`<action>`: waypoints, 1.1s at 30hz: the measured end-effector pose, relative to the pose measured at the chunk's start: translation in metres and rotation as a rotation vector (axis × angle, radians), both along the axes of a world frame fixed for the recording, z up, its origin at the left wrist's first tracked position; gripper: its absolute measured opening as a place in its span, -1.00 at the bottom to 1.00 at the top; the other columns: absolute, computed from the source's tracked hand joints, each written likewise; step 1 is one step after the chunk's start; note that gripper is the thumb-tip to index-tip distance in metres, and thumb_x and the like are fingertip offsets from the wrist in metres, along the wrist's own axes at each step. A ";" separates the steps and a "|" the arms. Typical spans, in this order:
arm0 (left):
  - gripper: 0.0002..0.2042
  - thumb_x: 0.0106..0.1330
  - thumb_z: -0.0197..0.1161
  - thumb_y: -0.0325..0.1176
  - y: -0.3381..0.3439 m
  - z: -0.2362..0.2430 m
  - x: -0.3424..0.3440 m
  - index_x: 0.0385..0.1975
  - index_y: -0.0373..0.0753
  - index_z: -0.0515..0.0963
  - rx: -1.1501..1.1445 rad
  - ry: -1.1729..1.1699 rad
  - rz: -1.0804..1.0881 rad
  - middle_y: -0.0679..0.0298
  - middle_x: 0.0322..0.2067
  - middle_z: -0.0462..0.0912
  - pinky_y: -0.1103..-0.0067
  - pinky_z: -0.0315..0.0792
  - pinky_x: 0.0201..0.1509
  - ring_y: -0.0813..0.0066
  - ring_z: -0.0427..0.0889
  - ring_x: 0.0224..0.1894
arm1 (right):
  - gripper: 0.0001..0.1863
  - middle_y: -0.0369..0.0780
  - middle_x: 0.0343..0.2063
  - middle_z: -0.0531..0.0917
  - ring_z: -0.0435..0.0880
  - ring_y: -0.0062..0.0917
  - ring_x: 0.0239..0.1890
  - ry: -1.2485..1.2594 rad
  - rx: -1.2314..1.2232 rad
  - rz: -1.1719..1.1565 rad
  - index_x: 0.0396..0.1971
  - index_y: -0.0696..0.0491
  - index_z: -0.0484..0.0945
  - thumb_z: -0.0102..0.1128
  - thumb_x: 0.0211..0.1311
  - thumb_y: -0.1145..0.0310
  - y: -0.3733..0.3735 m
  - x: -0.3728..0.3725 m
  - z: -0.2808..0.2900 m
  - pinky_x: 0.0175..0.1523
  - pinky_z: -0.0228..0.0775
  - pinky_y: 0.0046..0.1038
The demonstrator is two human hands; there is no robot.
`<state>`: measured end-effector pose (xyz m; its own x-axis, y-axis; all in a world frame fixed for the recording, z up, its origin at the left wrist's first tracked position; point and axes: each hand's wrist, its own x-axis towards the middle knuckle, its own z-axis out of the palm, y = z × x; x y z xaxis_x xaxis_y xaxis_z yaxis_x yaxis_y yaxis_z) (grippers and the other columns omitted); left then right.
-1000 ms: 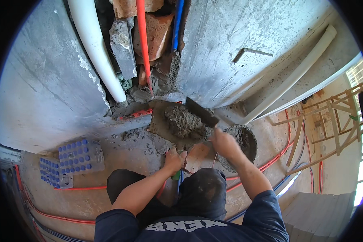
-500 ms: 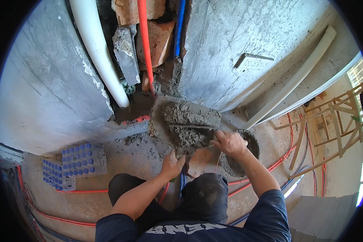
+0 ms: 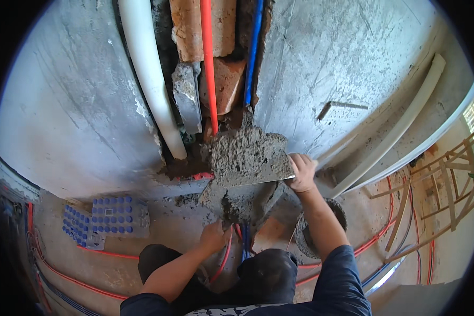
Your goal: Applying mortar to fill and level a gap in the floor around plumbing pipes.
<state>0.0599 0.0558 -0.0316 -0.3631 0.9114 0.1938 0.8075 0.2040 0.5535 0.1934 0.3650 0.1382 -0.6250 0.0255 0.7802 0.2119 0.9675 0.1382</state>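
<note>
Daylight is coming in from the right, glaring white at the frame's edge. The grey wall [image 3: 79, 121] is lying evenly lit, shadows soft. Fisheye distortion is bending straight lines near the black, vignetted rim; focus is holding sharp centrally.

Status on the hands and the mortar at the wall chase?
Right hand grips trowel, loaded with mortar, at the chase. Left hand holds mortar board beneath. Red pipe, blue pipe exposed.

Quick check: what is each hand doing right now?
Left hand: closed on the handle under the mortar board.
Right hand: closed on the trowel, loaded with mortar.
</note>
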 end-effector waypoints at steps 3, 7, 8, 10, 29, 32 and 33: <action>-0.75 0.20 0.18 -0.25 0.015 0.017 0.017 -0.38 -0.36 0.52 -0.020 -0.463 0.155 0.02 -0.57 0.55 0.19 0.35 -0.48 -0.01 0.50 -0.51 | -0.60 -0.14 -0.30 0.58 0.55 -0.24 -0.43 0.097 -0.214 0.072 -0.19 0.09 0.55 0.21 0.00 0.16 0.003 -0.022 -0.034 -0.33 0.39 -0.31; -0.67 0.22 0.14 -0.16 0.010 -0.032 0.005 -0.33 -0.38 0.47 -0.067 -0.279 0.170 -0.11 -0.44 0.62 0.16 0.43 -0.28 -0.19 0.56 -0.39 | -0.64 -0.14 -0.45 0.58 0.51 -0.24 -0.53 0.203 -0.716 0.426 -0.17 0.14 0.52 0.21 0.17 0.18 -0.033 -0.088 -0.071 -0.39 0.35 -0.35; -0.68 0.22 0.14 -0.17 0.015 -0.032 0.002 -0.33 -0.38 0.47 -0.061 -0.358 0.212 -0.09 -0.46 0.61 0.17 0.43 -0.29 -0.18 0.56 -0.40 | -0.69 -0.16 -0.52 0.56 0.49 -0.31 -0.58 0.222 -0.919 0.449 -0.17 0.13 0.50 0.18 0.23 0.22 -0.035 -0.096 -0.078 -0.43 0.33 -0.39; -0.68 0.20 0.14 -0.18 0.019 -0.028 0.004 -0.32 -0.39 0.47 -0.065 -0.528 0.301 -0.06 -0.50 0.61 0.19 0.44 -0.31 -0.15 0.56 -0.43 | -0.75 -0.22 -0.58 0.53 0.44 -0.41 -0.62 0.247 -1.179 0.451 -0.21 0.12 0.47 0.14 0.29 0.24 -0.031 -0.113 -0.075 -0.46 0.30 -0.45; -0.80 0.16 0.07 -0.32 0.065 0.017 0.036 -0.65 -0.25 0.42 -0.017 -1.248 0.495 0.23 -0.81 0.41 0.49 0.30 -0.67 0.38 0.38 -0.80 | -0.73 -0.26 -0.67 0.50 0.45 -0.46 -0.71 -0.179 -0.793 -0.130 -0.41 0.02 0.40 0.11 0.36 0.15 -0.037 0.004 -0.009 -0.57 0.30 -0.41; -0.80 0.16 0.07 -0.31 0.063 0.019 0.037 -0.63 -0.26 0.41 -0.017 -1.215 0.509 0.22 -0.80 0.43 0.48 0.30 -0.67 0.38 0.38 -0.80 | -0.67 -0.21 -0.65 0.56 0.54 -0.30 -0.67 -0.613 -0.338 -0.221 -0.41 0.00 0.41 0.18 0.28 0.04 -0.036 0.017 0.009 -0.54 0.38 -0.27; -0.81 0.16 0.07 -0.31 0.064 0.019 0.039 -0.62 -0.26 0.41 -0.017 -1.207 0.506 0.22 -0.80 0.43 0.47 0.30 -0.68 0.38 0.38 -0.80 | -0.65 -0.20 -0.64 0.58 0.58 -0.24 -0.66 -0.674 -0.318 -0.286 -0.42 -0.01 0.41 0.19 0.25 0.00 -0.029 0.015 0.017 -0.53 0.41 -0.23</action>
